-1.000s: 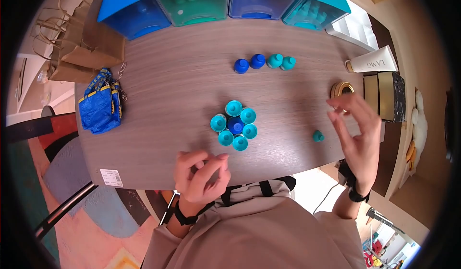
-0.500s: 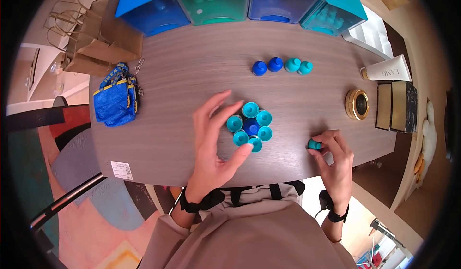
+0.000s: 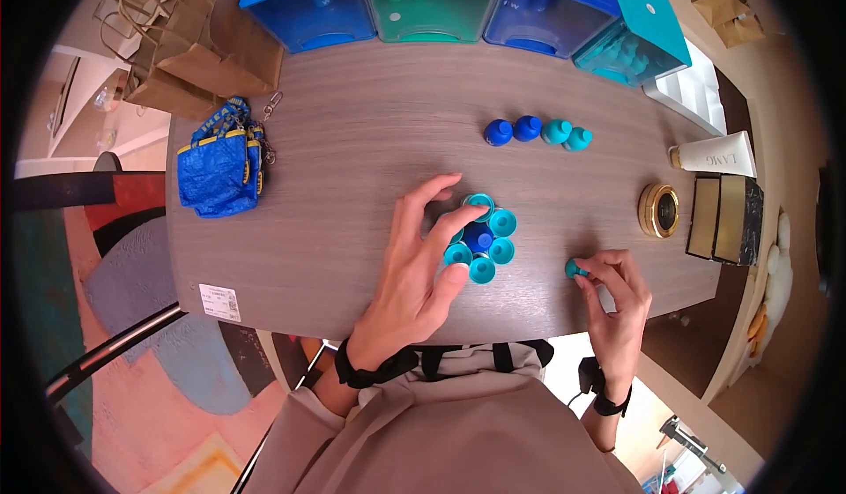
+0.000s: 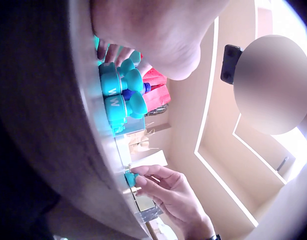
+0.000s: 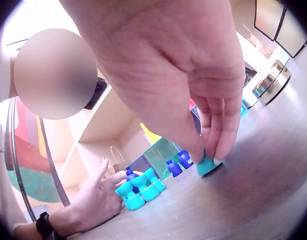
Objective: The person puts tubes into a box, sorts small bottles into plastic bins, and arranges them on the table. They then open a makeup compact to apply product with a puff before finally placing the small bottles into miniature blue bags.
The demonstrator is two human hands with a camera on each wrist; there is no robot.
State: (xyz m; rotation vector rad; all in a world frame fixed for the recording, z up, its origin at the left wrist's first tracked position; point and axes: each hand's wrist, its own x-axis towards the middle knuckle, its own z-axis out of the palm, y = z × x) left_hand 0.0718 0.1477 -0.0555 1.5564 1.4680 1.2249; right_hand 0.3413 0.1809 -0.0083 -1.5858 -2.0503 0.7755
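On the table, small teal containers (image 3: 482, 271) form a ring round a dark blue bottle (image 3: 478, 237); in the left wrist view their bodies bear a white W and flared cups (image 4: 138, 104) top them. My left hand (image 3: 410, 269) lies round the ring's left side with fingers spread, index fingertip over the far cup, thumb tip by the near-left one; it partly hides the left containers. My right hand (image 3: 617, 296) pinches a teal bell-shaped cap (image 5: 207, 166) between thumb and fingertips. The cap's wide end is down, right at the tabletop.
Behind the ring stands a row of two blue bottles (image 3: 499, 133) and two teal ones (image 3: 556, 132). Coloured bins (image 3: 432, 9) line the back. A gold-rimmed jar (image 3: 658, 210), a white tube (image 3: 716, 154) and a box (image 3: 724, 219) are at right, a blue bag (image 3: 220, 172) at left.
My left hand has come from the table's front edge to the ring's left side. My right hand has come down from beside the jar and taken hold of the teal cap.
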